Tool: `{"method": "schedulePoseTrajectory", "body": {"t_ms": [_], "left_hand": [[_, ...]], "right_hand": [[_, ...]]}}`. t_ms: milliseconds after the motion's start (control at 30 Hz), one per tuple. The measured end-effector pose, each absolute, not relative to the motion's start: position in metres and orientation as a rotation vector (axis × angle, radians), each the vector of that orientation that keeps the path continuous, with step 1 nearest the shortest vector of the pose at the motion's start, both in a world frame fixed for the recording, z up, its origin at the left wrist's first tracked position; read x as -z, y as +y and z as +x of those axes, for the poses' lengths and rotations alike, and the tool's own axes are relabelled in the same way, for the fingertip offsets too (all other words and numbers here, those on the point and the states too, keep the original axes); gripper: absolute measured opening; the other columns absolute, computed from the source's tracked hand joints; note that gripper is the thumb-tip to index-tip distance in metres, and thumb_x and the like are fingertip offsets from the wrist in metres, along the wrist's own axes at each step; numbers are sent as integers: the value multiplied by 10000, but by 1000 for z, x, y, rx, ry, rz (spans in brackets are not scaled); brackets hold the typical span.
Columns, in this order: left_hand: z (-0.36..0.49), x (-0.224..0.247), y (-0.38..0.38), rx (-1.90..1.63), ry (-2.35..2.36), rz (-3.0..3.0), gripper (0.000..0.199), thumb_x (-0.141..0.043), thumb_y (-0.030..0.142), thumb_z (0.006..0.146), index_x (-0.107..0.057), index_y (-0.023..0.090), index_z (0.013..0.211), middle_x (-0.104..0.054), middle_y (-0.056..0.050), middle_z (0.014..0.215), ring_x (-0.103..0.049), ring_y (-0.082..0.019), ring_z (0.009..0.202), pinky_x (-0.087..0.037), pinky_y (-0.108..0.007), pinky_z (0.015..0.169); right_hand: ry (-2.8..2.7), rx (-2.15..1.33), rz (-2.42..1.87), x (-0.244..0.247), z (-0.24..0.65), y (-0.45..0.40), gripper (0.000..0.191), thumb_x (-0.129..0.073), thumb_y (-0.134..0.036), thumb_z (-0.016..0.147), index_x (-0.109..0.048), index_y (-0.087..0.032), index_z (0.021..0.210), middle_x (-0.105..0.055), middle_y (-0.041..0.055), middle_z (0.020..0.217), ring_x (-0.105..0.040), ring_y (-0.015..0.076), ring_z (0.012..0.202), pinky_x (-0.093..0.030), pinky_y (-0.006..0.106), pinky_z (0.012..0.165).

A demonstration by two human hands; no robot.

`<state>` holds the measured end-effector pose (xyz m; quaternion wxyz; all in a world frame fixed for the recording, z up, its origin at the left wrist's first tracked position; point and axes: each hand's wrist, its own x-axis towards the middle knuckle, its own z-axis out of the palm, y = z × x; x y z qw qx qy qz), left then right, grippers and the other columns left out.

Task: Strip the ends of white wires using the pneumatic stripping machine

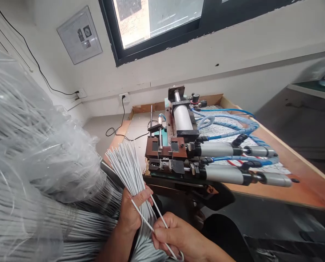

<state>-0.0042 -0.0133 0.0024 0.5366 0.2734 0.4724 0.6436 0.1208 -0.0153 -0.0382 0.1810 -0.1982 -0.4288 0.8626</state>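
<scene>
My left hand [131,209] is closed around a thick bundle of white cables [128,165], whose cut ends fan out toward the upper left. The lower part of the bundle runs down past my wrist. My right hand [175,233] pinches a single white cable [143,217] just to the right of the bundle. A second white length [157,206] rises from the same fingers toward my left thumb, and a loop hangs beneath them. Whether both lengths belong to one cable, I cannot tell. Beyond my hands is a pneumatic machine [166,147] with dark clamping blocks.
Silver air cylinders [222,174] extend right from the machine, with blue hoses [233,127] behind. The machine stands on a wooden-edged table [306,182] strewn with white scraps [225,136]. Large cable bundles wrapped in clear plastic [64,156] crowd the left. A black cord [121,122] reaches a wall socket.
</scene>
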Motion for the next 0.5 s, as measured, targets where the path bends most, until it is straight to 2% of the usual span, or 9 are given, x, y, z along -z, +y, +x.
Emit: {"method": "schedulePoseTrajectory", "body": {"t_ms": [67,167,233,333,400,500], "left_hand": [[-6,-2,-14,-1550,1141,640,129,-664,132,564,-593,140,671,-574,23,504,-493,-104,422,-373,-236,438],[-9,-1,-14,-1589,1171,592,106,-645,123,583,-581,143,666,-566,35,494,-484,-96,408,-366,-225,426],[-13,0,-12,-1621,1180,563,92,-644,128,583,-575,141,642,-555,40,469,-482,-93,401,-369,-221,428],[-20,1,-7,-1679,1180,523,101,-650,132,569,-568,151,626,-541,48,442,-481,-91,396,-381,-222,441],[-23,1,-2,-1715,1184,491,121,-655,128,561,-563,162,632,-540,56,449,-480,-85,399,-387,-219,444],[-24,1,2,-1734,1205,460,126,-667,121,553,-561,156,611,-547,51,455,-480,-78,402,-386,-209,432]], "right_hand": [[-1233,-2342,-578,34,121,-15,370,-623,-474,626,-652,-105,634,-435,-45,433,-270,36,362,-147,185,367],[-1298,-2022,-658,28,126,-13,310,-624,-438,643,-645,-144,739,-450,-43,508,-338,70,460,-241,189,437],[-1435,-1735,-753,25,130,-13,242,-574,-394,710,-641,-164,734,-486,-20,571,-405,107,548,-302,213,514],[-1689,-1408,-823,24,139,-13,236,-486,-329,787,-644,-175,705,-491,-2,587,-446,134,579,-320,239,557],[-1731,-1352,-835,25,143,-13,261,-474,-326,793,-634,-172,656,-462,-6,556,-434,129,545,-311,242,535],[-1501,-1481,-889,25,144,-7,268,-506,-365,764,-611,-162,625,-469,-7,540,-414,119,519,-305,237,506]]}}
